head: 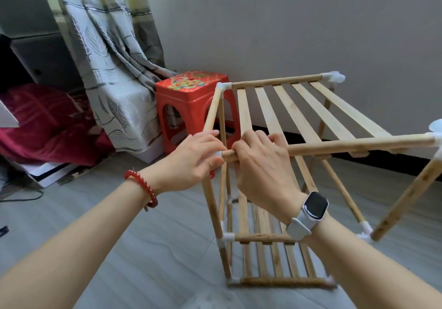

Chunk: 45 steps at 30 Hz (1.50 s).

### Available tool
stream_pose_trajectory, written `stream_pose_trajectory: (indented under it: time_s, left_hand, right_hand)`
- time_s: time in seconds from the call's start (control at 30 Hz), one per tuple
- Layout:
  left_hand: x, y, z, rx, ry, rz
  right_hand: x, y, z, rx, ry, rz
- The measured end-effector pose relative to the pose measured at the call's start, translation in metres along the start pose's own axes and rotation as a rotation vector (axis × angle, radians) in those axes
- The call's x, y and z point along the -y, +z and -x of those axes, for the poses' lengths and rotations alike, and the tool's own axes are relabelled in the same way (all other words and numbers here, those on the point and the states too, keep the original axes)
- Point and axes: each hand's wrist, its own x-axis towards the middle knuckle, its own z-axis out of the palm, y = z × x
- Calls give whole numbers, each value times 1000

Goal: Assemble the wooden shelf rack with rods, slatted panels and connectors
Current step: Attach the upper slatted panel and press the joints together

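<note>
The wooden shelf rack (282,239) stands on the floor with several tiers. Its top slatted panel (301,110) lies across the upper rods. My right hand (260,162) grips the left end of the panel's front rod (358,144). My left hand (193,158) holds a white connector (218,153) at the near left corner, just beside that rod's end, with its fingers on the left side rod (211,110). The rod's tip shows a little apart from the connector. White connectors (333,77) cap the other top corners.
A red plastic stool (191,102) stands just behind the rack's left side. A patterned curtain (107,52) hangs at the left, with a red blanket (47,126) below it. A grey wall runs behind. Grey floor tiles (143,237) lie in front.
</note>
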Motion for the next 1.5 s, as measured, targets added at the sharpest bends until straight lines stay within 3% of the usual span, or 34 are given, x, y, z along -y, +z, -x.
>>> stream_pose_trajectory:
  time_s: [0.2,0.37,0.6,1.0,1.17,1.37,1.5]
  left_hand:
    - [-8,-3,-6,60,2,-155]
    - [-8,0,1,-19,130,-215]
    - [-7,11,3,-116,161,-85]
    - [-5,12,-1,-115,177,58]
    - [-6,15,-3,-134,110,231]
    - [-11,27,0,-327,-2,386]
    - [-22,30,2,-544,8,143]
  right_hand:
    - [-9,-14,5,121,-47,57]
    - [-2,-19,10,77,-7,50]
    - [4,-14,11,-55,13,-1]
    - [1,-11,7,-22,1,23]
    - [-1,-10,6,-62,-5,7]
    - [-9,-14,10,25,-55,-5]
    - [-24,-28,24,-83,-73,-10]
